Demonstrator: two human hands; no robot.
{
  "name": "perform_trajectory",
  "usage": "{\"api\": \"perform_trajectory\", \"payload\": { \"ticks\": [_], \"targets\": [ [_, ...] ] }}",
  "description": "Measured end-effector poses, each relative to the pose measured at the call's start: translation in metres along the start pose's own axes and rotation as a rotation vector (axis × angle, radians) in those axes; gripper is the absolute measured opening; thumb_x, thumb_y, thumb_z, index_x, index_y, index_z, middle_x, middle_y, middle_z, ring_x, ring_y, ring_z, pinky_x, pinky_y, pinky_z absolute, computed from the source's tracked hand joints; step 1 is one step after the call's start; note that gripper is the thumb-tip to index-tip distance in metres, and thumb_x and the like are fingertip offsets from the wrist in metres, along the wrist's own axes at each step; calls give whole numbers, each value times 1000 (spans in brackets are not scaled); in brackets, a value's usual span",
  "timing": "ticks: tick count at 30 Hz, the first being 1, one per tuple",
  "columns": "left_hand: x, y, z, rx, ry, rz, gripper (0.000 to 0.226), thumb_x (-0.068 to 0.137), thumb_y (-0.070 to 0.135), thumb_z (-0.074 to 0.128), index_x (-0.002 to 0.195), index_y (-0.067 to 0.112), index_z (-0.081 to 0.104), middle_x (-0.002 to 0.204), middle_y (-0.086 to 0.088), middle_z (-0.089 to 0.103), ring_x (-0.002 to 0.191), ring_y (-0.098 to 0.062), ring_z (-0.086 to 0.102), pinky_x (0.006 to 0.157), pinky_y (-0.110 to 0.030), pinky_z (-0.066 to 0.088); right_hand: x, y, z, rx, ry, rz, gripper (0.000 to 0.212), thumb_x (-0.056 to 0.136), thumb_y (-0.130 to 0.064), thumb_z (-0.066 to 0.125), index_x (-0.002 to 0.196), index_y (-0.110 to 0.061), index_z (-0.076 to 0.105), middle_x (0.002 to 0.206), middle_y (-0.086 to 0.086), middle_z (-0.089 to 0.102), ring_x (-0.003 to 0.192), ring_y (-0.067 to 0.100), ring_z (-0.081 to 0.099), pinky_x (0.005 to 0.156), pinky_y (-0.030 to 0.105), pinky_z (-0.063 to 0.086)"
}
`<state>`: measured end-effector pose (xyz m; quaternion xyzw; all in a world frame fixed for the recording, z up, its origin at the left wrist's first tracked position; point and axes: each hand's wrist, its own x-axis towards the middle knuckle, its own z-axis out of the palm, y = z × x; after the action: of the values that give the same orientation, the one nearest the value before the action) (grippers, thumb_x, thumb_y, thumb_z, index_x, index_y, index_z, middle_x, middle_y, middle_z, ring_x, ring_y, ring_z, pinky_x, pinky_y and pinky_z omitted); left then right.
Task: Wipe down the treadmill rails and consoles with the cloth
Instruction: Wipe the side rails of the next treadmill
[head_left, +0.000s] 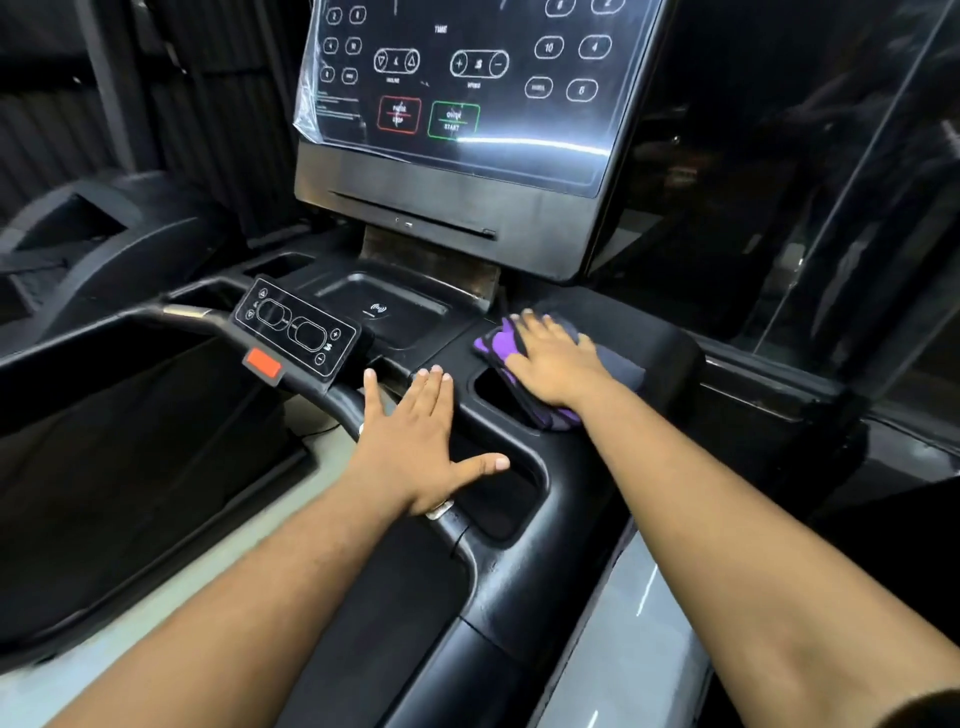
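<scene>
A black treadmill fills the view. Its upright console screen (467, 88) shows button outlines under a plastic film. Below it lies the lower console deck (670, 348) with trays. A purple and dark grey cloth (496, 345) lies on the deck's right side, beside a cup holder (496, 392). My right hand (556, 364) presses flat on the cloth with straight fingers. My left hand (415, 441) rests flat, fingers spread, on the deck near the curved handrail (343, 400).
A small control panel (296, 327) with a red tab (264, 364) sits on the crossbar at left. A phone tray (384, 312) lies in the deck's middle. Another treadmill (104, 234) stands at far left. A glass wall (831, 182) rises on the right.
</scene>
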<state>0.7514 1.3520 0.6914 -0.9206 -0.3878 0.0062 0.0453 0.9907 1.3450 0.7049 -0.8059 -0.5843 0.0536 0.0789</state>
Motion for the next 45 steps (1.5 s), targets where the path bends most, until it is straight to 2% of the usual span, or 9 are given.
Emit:
{"api": "perform_trajectory", "payload": {
  "ticks": [5, 11, 15, 20, 24, 28, 32, 37, 45],
  "targets": [
    [-5, -1, 3, -95, 100, -27, 140, 59, 104, -11, 159, 7, -21, 168, -11, -28, 155, -20, -28, 122, -62, -16, -27, -65, 9, 88, -105, -267, 66, 106, -46, 38, 165, -32, 12, 173, -13, 1, 159, 11, 0, 124, 53, 16],
    [-6, -7, 3, -147, 104, 48, 148, 50, 108, -10, 159, 7, -22, 166, -11, -31, 155, -20, -28, 122, -61, -18, -96, -45, 22, -205, -64, -476, 63, 102, -61, 30, 161, -38, 27, 173, -11, 1, 159, 15, 1, 116, 53, 25],
    [-6, -7, 5, -113, 94, 43, 143, 55, 104, -16, 161, 8, -16, 168, -8, -27, 156, -17, -23, 122, -62, -16, -129, -12, 19, -109, -36, -433, 77, 89, -75, 11, 159, -46, 25, 172, -16, 6, 158, 10, 7, 117, 51, 19],
    [-4, -7, 7, -95, 103, 45, 139, 59, 104, -16, 163, 12, -12, 171, -3, -19, 157, -14, -20, 122, -63, -15, -118, 54, 24, 54, 100, -103, 80, 88, -75, 27, 161, -42, 22, 171, -14, 14, 158, 11, 9, 120, 64, 16],
    [-4, -4, 4, -105, 92, 69, 132, 62, 103, -11, 164, 18, -11, 171, 1, -17, 157, -11, -19, 122, -63, -15, -100, 32, 26, 99, 139, 125, 61, 100, -59, 45, 158, -45, 30, 172, -12, 12, 159, 13, 5, 121, 67, 8],
    [-8, -4, 1, -113, 102, 80, 129, 64, 100, -14, 164, 20, -9, 172, 2, -15, 157, -11, -19, 121, -65, -16, -169, -17, 51, 201, 211, -25, 72, 91, -70, 29, 158, -47, 26, 171, -16, 15, 159, 11, 3, 120, 59, 10],
    [-17, -1, -2, -106, 119, 126, 126, 66, 97, -17, 164, 20, -8, 171, 3, -17, 157, -11, -18, 118, -70, -17, -188, 17, 61, 250, 219, -125, 72, 91, -72, 36, 158, -48, 26, 172, -15, 12, 159, 10, 3, 123, 58, 10],
    [-50, 13, 1, -69, 129, 228, 122, 69, 94, -18, 164, 18, -8, 172, 2, -15, 158, -12, -15, 119, -71, -14, -154, 0, 57, 323, 276, 291, 63, 102, -53, 49, 160, -37, 31, 173, -12, 9, 159, 14, 1, 123, 65, 5],
    [-128, 1, 8, -227, 69, 282, 127, 64, 97, -16, 164, 18, -10, 170, 6, -20, 153, -5, -21, 121, -62, -16, -250, -39, 88, 283, 215, -94, 70, 95, -68, 36, 159, -47, 21, 172, -16, 9, 159, 10, -3, 123, 67, 7]
  ]
}}
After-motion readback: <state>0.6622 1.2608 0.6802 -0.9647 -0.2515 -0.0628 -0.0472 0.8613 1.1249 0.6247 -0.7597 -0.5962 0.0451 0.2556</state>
